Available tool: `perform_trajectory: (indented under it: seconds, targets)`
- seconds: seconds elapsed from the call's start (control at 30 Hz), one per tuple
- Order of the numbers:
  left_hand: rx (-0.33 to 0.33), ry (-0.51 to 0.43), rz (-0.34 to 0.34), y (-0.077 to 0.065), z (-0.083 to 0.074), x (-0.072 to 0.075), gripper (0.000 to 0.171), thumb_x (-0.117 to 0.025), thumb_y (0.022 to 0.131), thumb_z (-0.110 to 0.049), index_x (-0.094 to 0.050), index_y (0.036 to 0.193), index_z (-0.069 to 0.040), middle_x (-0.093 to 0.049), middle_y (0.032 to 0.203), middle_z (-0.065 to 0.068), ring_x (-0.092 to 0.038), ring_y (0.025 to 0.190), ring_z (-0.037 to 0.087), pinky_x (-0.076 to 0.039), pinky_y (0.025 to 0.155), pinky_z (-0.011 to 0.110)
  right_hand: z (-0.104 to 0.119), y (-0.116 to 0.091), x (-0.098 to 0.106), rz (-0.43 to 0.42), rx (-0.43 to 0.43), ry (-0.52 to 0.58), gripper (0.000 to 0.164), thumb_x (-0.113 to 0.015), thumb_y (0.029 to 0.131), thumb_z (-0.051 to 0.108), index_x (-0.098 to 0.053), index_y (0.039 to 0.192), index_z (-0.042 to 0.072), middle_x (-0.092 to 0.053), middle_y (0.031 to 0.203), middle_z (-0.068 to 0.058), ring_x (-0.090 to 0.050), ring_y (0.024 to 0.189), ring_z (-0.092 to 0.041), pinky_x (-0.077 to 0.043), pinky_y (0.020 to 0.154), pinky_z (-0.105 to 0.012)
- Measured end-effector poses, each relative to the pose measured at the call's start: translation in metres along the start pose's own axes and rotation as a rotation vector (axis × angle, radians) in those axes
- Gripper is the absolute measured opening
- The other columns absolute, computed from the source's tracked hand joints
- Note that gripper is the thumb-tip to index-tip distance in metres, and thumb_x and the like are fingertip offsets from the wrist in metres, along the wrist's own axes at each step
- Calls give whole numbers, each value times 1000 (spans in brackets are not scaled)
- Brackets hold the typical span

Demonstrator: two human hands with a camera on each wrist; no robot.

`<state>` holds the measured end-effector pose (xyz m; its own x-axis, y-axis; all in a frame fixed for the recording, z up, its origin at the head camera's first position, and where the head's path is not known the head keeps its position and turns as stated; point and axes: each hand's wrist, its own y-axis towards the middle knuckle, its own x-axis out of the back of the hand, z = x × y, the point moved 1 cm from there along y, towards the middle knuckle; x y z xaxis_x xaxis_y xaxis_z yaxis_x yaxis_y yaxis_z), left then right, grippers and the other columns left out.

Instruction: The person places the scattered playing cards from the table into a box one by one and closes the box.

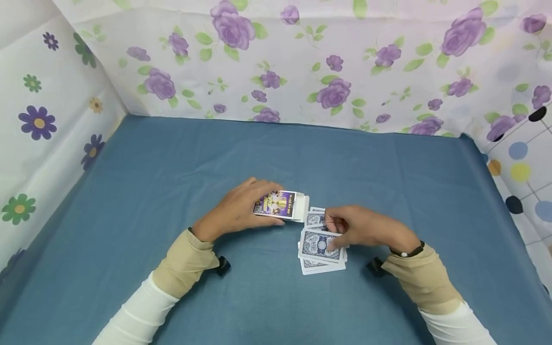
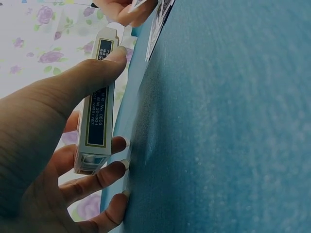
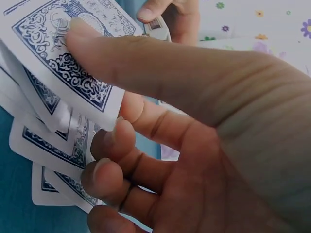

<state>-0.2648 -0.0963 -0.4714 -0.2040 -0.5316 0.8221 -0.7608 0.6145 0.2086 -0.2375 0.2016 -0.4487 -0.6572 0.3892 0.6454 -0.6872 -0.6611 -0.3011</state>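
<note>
My left hand (image 1: 237, 212) grips a playing-card box (image 1: 276, 204) by its long sides, thumb along the near edge. In the left wrist view the box's narrow printed side (image 2: 97, 116) faces the camera. Its white flap end (image 1: 301, 207) points right, toward the cards. My right hand (image 1: 366, 226) pinches a blue-backed playing card (image 3: 36, 36), thumb on its patterned back and fingers curled beneath. How many cards are in that pinch I cannot tell. Other blue-backed cards (image 3: 48, 141) lie fanned out below it, and a few more (image 1: 314, 219) extend up beside the box's end.
A blue cloth (image 1: 258, 306) covers the table. Floral curtains (image 1: 267, 62) stand along its back and left, with a dotted sheet (image 1: 522, 177) at right. Small black devices (image 1: 223, 266) sit at both wrists.
</note>
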Motion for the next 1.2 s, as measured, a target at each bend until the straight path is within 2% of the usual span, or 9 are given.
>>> perform_trajectory:
  seconds: [0.27,0.57,0.73,0.83,0.97,1.07,1.2]
  targets:
    - [-5,7,-10,0,0,0,68,-75,76,-60,-59,133,-27,-60,114,-13,-44,88,11,-41,67,31,-2,-2,10,23,84,38,28,-77,84,25,-53,83,11,-45,74,-1,-45,67,-15,-37,62,-31]
    - [-11,17,-6,0,1,0,68,-75,76,-60,-59,133,-26,-60,116,-13,-44,88,12,-41,68,31,-5,-4,14,49,52,84,6,-67,93,19,-62,97,17,-62,89,2,-54,73,-14,-45,66,-30]
    - [-15,30,-11,1,1,-2,68,-74,76,-61,-59,133,-28,-59,117,-14,-43,87,10,-41,67,31,-7,-8,24,-30,94,121,8,-65,95,20,-65,98,13,-66,88,-1,-56,65,-14,-45,59,-27]
    - [-10,25,-15,1,2,-4,68,-74,76,-61,-59,133,-28,-59,115,-15,-43,87,10,-40,67,31,-4,-9,30,-103,75,143,10,-65,95,22,-65,98,12,-68,82,-3,-58,59,-21,-44,53,-26]
    - [-9,24,-8,1,1,-4,67,-74,76,-61,-59,133,-28,-60,116,-15,-42,87,10,-40,68,30,-3,-10,32,-189,22,160,15,-65,95,25,-65,104,13,-71,80,-3,-63,60,-31,-45,52,-27]
    - [-9,23,-5,1,1,-3,67,-75,75,-60,-60,132,-28,-60,116,-14,-42,88,10,-40,68,31,-4,-9,30,-218,20,165,19,-64,95,27,-64,107,13,-72,80,-2,-65,60,-31,-41,51,-26]
    - [-7,20,-9,1,0,-3,67,-75,75,-59,-60,132,-27,-60,114,-14,-42,87,11,-40,68,31,-5,-5,30,-222,48,223,22,-64,96,25,-63,111,9,-72,78,-4,-66,61,-34,-41,48,-26]
